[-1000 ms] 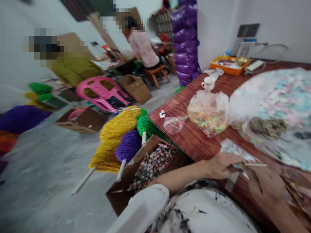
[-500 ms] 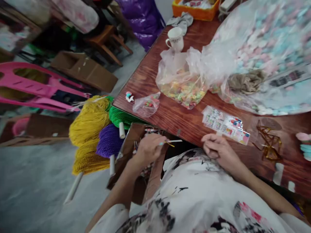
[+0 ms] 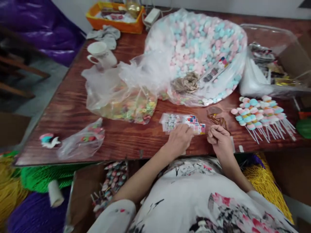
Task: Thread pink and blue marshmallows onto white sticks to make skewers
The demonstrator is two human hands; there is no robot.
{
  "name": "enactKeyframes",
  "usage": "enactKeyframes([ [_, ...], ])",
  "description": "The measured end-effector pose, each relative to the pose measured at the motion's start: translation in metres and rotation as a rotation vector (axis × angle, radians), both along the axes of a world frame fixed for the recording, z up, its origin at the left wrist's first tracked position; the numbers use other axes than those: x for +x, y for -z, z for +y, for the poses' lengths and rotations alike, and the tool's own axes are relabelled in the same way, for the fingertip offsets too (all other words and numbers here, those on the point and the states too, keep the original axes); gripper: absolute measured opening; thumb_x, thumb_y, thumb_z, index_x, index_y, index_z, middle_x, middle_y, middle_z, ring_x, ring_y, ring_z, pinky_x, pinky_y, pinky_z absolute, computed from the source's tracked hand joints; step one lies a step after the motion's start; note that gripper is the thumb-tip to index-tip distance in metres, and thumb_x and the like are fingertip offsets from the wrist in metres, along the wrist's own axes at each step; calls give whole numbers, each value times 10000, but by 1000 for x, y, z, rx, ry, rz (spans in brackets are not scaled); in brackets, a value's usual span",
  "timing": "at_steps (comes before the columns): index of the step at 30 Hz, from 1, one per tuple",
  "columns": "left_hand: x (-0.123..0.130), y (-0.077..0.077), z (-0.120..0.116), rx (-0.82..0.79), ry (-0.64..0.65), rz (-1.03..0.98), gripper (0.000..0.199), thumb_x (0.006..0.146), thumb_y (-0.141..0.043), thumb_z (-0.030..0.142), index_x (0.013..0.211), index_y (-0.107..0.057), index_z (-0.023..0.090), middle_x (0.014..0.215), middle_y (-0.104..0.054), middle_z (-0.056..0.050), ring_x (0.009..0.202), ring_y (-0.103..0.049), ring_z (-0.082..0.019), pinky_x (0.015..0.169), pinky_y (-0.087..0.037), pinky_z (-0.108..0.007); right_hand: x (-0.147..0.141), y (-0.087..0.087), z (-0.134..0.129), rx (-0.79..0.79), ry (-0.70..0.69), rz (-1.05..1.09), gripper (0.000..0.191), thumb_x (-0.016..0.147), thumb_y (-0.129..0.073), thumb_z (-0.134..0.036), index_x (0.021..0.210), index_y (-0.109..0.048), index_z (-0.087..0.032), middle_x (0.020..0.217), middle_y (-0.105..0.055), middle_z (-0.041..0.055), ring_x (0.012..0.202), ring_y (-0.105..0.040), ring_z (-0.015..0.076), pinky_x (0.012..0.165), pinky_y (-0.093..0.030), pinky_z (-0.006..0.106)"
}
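My left hand (image 3: 180, 139) lies on a stack of clear printed plastic bags (image 3: 173, 122), its fingers stretched over the front part of them. To its right, my right hand (image 3: 220, 139) is closed in a pinch just above the table; anything between its fingertips is hidden. Right behind that hand lies a tangle of gold twist ties (image 3: 216, 119). Marshmallow skewers (image 3: 257, 113) on white sticks rest in a pile at the right. Under the table edge at my left, a cardboard box (image 3: 84, 194) contains several more bagged skewers (image 3: 114, 178).
A big bag of pastel marshmallows (image 3: 194, 42) stands at the back, beside a bag of colourful candies (image 3: 131, 106). A white mug (image 3: 102, 53), an orange basket (image 3: 116, 24) and a clear plastic bin (image 3: 274, 35) line the far side. A small candy bag (image 3: 84, 139) lies front left.
My view has swung right. My left hand has left the box, where it held a thin white stick, and now rests on the printed bags without the stick. My right hand remains pinched.
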State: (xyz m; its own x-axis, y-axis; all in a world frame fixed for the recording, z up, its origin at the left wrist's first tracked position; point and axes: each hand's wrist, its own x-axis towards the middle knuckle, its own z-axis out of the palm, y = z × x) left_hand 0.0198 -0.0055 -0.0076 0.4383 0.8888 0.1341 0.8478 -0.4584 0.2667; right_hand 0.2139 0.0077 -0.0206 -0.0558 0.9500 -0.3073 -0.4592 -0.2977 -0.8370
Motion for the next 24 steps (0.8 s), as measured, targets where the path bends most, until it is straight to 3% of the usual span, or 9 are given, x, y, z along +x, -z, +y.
enactKeyframes([
  [3, 16, 17, 31, 9, -7, 44, 124, 883, -545, 192, 972, -618, 146, 1000, -607, -134, 938, -536, -266, 801, -470, -397, 21, 4, -8, 37, 103, -42, 102, 744, -725, -240, 772, -646, -182, 577, -507, -41, 469, -318, 42, 427, -167, 192],
  [6, 6, 34, 41, 93, 82, 30, 185, 872, -468, 79, 934, -625, 157, 937, -612, -110, 885, -528, -243, 800, -467, -375, 40, 16, -15, 68, 211, -114, 98, 776, -701, -254, 774, -637, -179, 577, -504, -44, 475, -325, 44, 431, -169, 190],
  [9, -6, 42, 44, 222, 193, 31, 218, 859, -450, 49, 946, -629, 139, 902, -622, -110, 842, -528, -241, 772, -472, -364, 53, 23, -17, 91, 219, -223, 101, 826, -642, -284, 793, -618, -191, 571, -494, -55, 455, -304, 49, 425, -183, 194],
  [11, -10, 40, 45, 273, 244, 45, 247, 844, -451, 29, 993, -626, 119, 937, -628, -121, 861, -537, -245, 772, -476, -355, 61, 20, -16, 191, 185, -441, 109, 866, -591, -283, 804, -619, -198, 594, -518, -44, 484, -376, 68, 455, -275, 203],
  [14, -11, 30, 43, 275, 294, 135, 381, 791, -450, -11, 1131, -595, 80, 1003, -630, -145, 916, -551, -264, 797, -476, -358, 83, 6, -12, 437, 155, -908, 110, 890, -549, -233, 836, -640, -205, 715, -601, -4, 658, -538, 119, 638, -436, 259],
  [17, -8, 23, 42, 231, 273, 234, 453, 748, -477, -13, 1180, -582, 72, 978, -632, -137, 891, -564, -267, 780, -474, -358, 125, -3, -3, 585, 283, -1288, 134, 889, -516, -183, 890, -648, -203, 815, -642, 30, 766, -591, 155, 744, -477, 298],
  [19, -4, 23, 43, 228, 206, 289, 420, 756, -496, 13, 1155, -601, 87, 932, -632, -122, 833, -569, -265, 699, -464, -353, 158, -5, 5, 584, 430, -1538, 135, 880, -524, -188, 905, -657, -190, 881, -665, 66, 837, -609, 185, 789, -485, 322],
  [22, 0, 27, 50, 274, 102, 333, 211, 816, -517, 92, 970, -656, 132, 822, -618, -94, 723, -561, -251, 580, -407, -338, 199, -8, 18, 489, 612, -1801, 151, 880, -521, -223, 871, -666, -182, 884, -677, 87, 869, -611, 219, 812, -483, 350],
  [24, -1, 27, 54, 324, 83, 303, 121, 843, -533, 137, 831, -651, 158, 757, -603, -74, 685, -555, -234, 568, -388, -332, 212, -15, 27, 442, 644, -1901, 170, 885, -519, -256, 882, -672, -181, 905, -681, 93, 877, -610, 230, 803, -480, 354],
])
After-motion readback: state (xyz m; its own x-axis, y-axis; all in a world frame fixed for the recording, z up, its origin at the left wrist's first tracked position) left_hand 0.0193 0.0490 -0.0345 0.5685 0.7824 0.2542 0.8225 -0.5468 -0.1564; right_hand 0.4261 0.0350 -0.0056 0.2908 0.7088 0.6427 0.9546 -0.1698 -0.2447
